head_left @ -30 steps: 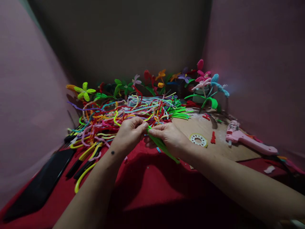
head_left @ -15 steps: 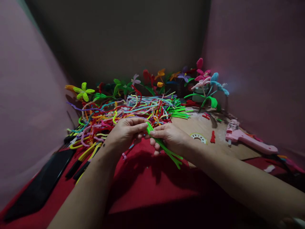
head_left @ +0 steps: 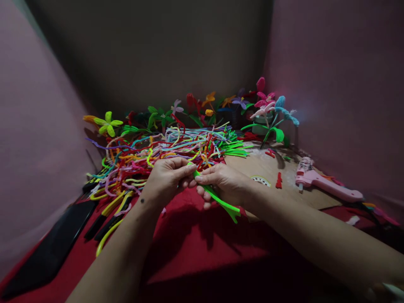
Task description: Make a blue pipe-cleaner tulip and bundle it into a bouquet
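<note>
Bright green pipe cleaners (head_left: 221,203) are bunched together between my two hands, above the red cloth. My left hand (head_left: 172,174) pinches their upper end between thumb and fingers. Just beside it, my right hand (head_left: 222,180) is closed on the same bunch a little lower down. The loose ends stick out below my right hand toward the lower right and spread apart. My fingers partly hide the upper end. Behind my hands lies a heap of many-coloured pipe cleaners (head_left: 186,143), with straight green ones (head_left: 235,148) at its right side.
A pink glue gun (head_left: 328,185) rests on a brown board (head_left: 293,198) at right, near a white ring (head_left: 260,181) and a red piece (head_left: 279,180). Pipe-cleaner flowers (head_left: 108,123) line the back. Yellow-and-black handled pliers (head_left: 109,210) and a dark flat object (head_left: 50,248) lie left.
My left hand has shifted slightly over the bunch's upper end and now covers more of it. The view has moved a little to the right. Both hands keep hold.
</note>
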### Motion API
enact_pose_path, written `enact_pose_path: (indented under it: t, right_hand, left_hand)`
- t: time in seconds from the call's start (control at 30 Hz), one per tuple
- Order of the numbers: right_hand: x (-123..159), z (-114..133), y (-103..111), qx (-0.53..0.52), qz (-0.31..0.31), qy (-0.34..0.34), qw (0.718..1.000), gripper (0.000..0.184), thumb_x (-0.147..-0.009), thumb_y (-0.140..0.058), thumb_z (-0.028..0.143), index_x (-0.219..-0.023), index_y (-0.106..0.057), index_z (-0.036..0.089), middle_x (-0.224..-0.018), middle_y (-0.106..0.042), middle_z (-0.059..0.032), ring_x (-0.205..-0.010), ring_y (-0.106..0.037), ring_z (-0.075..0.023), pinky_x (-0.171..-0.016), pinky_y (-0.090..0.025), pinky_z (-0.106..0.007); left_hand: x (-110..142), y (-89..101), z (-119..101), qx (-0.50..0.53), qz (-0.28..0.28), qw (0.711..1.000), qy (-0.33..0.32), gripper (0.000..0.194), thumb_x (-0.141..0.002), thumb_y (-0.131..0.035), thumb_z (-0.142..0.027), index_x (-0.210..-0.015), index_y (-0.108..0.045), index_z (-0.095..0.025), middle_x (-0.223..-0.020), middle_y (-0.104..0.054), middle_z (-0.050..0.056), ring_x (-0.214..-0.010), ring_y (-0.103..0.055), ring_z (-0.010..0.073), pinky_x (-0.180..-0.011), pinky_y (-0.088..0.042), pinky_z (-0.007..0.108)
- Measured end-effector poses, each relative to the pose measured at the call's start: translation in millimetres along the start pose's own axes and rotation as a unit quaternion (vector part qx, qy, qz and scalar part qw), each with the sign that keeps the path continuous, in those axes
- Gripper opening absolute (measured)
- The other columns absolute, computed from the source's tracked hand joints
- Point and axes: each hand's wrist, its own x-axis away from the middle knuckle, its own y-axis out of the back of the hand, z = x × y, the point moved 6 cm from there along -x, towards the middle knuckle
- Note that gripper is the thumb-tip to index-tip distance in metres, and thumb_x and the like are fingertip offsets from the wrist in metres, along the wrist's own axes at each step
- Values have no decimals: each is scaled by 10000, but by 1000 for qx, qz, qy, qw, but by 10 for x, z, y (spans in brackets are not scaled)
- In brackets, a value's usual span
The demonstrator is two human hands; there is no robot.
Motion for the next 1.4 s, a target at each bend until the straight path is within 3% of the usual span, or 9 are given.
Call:
enact_pose_path:
  t: [0.13, 0.27, 0.43, 0.53, 0.6, 0.77, 0.83, 1.13, 1.4]
  right_hand:
    - [-4, -35, 14, -4, -36, -4, 999, 183, -851, -412, 91, -756, -567, 83, -525, -596, -26, -395, -525, -95, -451, -526, -282]
    - [-1, -71, -8, -12, -38, -12, 999, 166, -852, -436, 100, -773, -581, 80, -519, -597, -24, -393, -522, -87, -456, -527, -264]
    - [4, -116, -39, -17, -36, -13, 999, 158, -846, -448, 105, -760, -579, 86, -487, -554, 9, -367, -490, -75, -418, -514, -244]
    - [4, -118, -32, 2, -45, -12, 999, 184, -853, -446, 126, -726, -576, 95, -467, -537, 18, -346, -469, -63, -394, -492, -208]
    - [-1, -112, -15, 18, -49, -12, 999, 205, -857, -437, 131, -711, -577, 97, -462, -541, 12, -349, -477, -65, -395, -489, -201]
    - [-22, -82, 36, 39, -46, -6, 998, 211, -851, -430, 128, -699, -573, 93, -465, -559, -5, -353, -493, -84, -371, -488, -226]
    - [-22, -68, 42, 40, -44, -6, 998, 204, -853, -431, 135, -710, -571, 94, -475, -566, -10, -356, -500, -89, -373, -490, -235]
    - [-16, -139, -33, 30, -57, 15, 998, 207, -855, -412, 133, -711, -556, 97, -468, -528, 18, -344, -474, -75, -370, -496, -240]
    - [-63, -189, 30, 50, -87, 15, 995, 197, -839, -419, 103, -696, -553, 87, -455, -553, -4, -324, -490, -93, -336, -484, -242]
  left_hand:
    - [28, 15, -65, -23, -76, 997, -22, 208, -647, -650, -211, -507, -517, -134, -360, -486, -37, -300, -354, 35, -321, -206, 161]
    - [16, 71, -67, -42, -105, 992, -47, 159, -644, -637, -242, -552, -551, -146, -356, -447, -54, -306, -335, 46, -330, -227, 179]
    - [39, 163, -109, -115, -173, 970, -123, 163, -652, -625, -286, -571, -553, -163, -434, -473, -48, -390, -398, 67, -388, -312, 184]
    - [43, 177, -114, -113, -185, 969, -118, 172, -655, -622, -286, -565, -534, -168, -411, -421, -59, -378, -365, 62, -368, -276, 180]
    - [22, 179, -94, -77, -166, 978, -97, 176, -658, -624, -284, -575, -523, -166, -410, -397, -65, -359, -328, 51, -349, -236, 178]
    - [-64, 46, 64, 66, 12, 998, 3, 222, -662, -660, -311, -603, -515, -153, -415, -364, -77, -332, -268, 25, -337, -181, 169]
    - [-71, 15, 115, 63, 32, 997, 26, 277, -660, -671, -330, -556, -494, -145, -399, -386, -66, -325, -287, 24, -333, -181, 167]
    - [-90, 124, 141, 111, -106, 988, -14, 220, -628, -685, -274, -594, -513, -141, -428, -464, -55, -329, -355, 28, -328, -229, 147]
    - [-75, 224, 77, 19, -167, 985, -48, 249, -656, -660, -295, -541, -511, -132, -375, -436, -57, -302, -337, 21, -312, -223, 136]
